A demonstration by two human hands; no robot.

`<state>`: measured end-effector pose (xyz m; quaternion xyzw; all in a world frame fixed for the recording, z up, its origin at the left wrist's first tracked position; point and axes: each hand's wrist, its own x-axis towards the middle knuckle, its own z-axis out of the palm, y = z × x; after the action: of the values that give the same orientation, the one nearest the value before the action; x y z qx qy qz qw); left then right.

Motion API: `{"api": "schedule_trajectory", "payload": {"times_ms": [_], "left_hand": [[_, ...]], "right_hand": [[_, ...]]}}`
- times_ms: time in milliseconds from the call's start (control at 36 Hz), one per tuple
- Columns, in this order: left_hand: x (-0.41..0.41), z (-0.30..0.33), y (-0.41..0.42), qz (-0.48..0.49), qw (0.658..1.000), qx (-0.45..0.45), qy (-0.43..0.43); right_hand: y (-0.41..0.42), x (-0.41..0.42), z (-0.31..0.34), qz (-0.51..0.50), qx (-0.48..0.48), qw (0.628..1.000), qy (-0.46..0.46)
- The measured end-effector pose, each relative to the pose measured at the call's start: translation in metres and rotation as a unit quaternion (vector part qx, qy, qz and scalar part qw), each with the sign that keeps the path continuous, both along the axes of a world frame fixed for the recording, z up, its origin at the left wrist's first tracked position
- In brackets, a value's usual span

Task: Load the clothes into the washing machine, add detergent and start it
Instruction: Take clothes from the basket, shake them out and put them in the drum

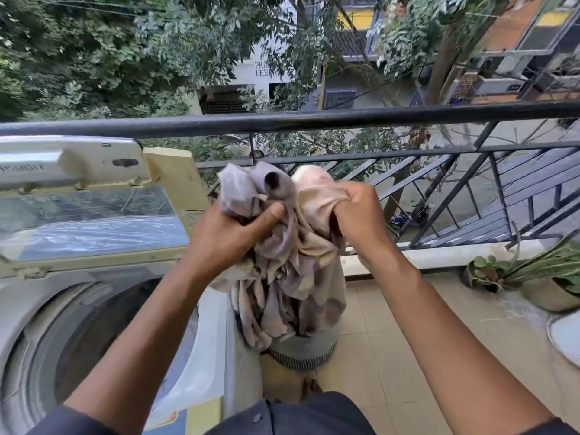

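A crumpled bundle of pale beige and lilac clothes [292, 271] hangs in mid-air at the centre of the head view. My left hand [226, 237] grips its left upper part, thumb pressed across the cloth. My right hand [357, 215] grips the beige cloth at the upper right in a fist. The bundle's lower end hangs down to a grey laundry basket [306, 350] on the floor. To the left stands the top-loading washing machine [18, 312] with its lid [94, 221] raised and its drum [94, 337] uncovered. No detergent shows.
A black balcony railing [314, 120] runs across behind the clothes, with trees and buildings beyond. Potted plants [546, 277] stand on the tiled floor [392, 340] at the right. A white round object [568, 337] lies at the right edge.
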<state>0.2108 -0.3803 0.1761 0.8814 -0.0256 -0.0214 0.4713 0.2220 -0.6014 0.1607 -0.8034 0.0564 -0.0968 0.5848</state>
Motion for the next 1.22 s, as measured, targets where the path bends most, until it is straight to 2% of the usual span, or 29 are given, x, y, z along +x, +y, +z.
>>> {"api": "schedule_trajectory", "payload": {"times_ms": [56, 111, 194, 250, 306, 389, 472, 556, 639, 722, 778, 861, 1028, 1222], "left_hand": [[-0.002, 0.002, -0.004, -0.098, 0.995, 0.001, 0.029], [-0.003, 0.002, -0.011, -0.13, 0.991, 0.025, 0.007], [-0.002, -0.01, -0.018, -0.038, 0.997, 0.036, -0.053], [0.0, -0.018, -0.016, 0.045, 0.997, -0.01, -0.057], [0.003, -0.021, -0.013, 0.067, 0.994, -0.06, -0.054], [0.005, -0.019, -0.01, 0.098, 0.99, -0.094, -0.048], [0.005, -0.013, -0.004, 0.14, 0.982, -0.124, -0.036], [0.004, 0.0, 0.001, 0.129, 0.974, -0.181, -0.047], [0.005, 0.016, 0.003, 0.126, 0.964, -0.223, -0.071], [0.006, 0.032, 0.003, 0.139, 0.949, -0.266, -0.097], [0.006, 0.039, 0.005, 0.131, 0.943, -0.284, -0.111], [0.009, 0.037, 0.01, 0.134, 0.952, -0.251, -0.11], [0.012, 0.02, 0.015, 0.166, 0.977, -0.125, -0.057], [0.008, 0.002, 0.005, 0.143, 0.99, -0.007, -0.02]], "right_hand": [[0.01, -0.003, 0.018, 0.04, 0.005, 0.999, -0.027], [0.022, -0.007, 0.026, 0.084, 0.003, 0.996, -0.043], [0.032, -0.007, 0.027, 0.14, -0.012, 0.989, -0.046], [0.032, -0.008, 0.026, 0.191, 0.002, 0.981, -0.019], [0.027, -0.014, 0.026, 0.226, 0.039, 0.973, -0.002], [0.021, -0.024, 0.02, 0.184, 0.068, 0.981, -0.006], [0.009, -0.028, -0.004, 0.105, 0.003, 0.994, 0.026], [-0.005, -0.029, -0.044, 0.125, -0.07, 0.982, 0.124], [-0.007, -0.032, -0.086, 0.178, -0.116, 0.947, 0.241], [-0.005, -0.027, -0.143, 0.158, -0.145, 0.945, 0.246], [0.005, -0.029, -0.151, 0.129, -0.137, 0.951, 0.243], [0.011, -0.029, -0.145, 0.07, -0.154, 0.956, 0.24], [-0.013, -0.019, -0.124, -0.031, -0.17, 0.958, 0.23], [-0.03, -0.011, -0.044, -0.062, -0.168, 0.981, 0.08]]}}
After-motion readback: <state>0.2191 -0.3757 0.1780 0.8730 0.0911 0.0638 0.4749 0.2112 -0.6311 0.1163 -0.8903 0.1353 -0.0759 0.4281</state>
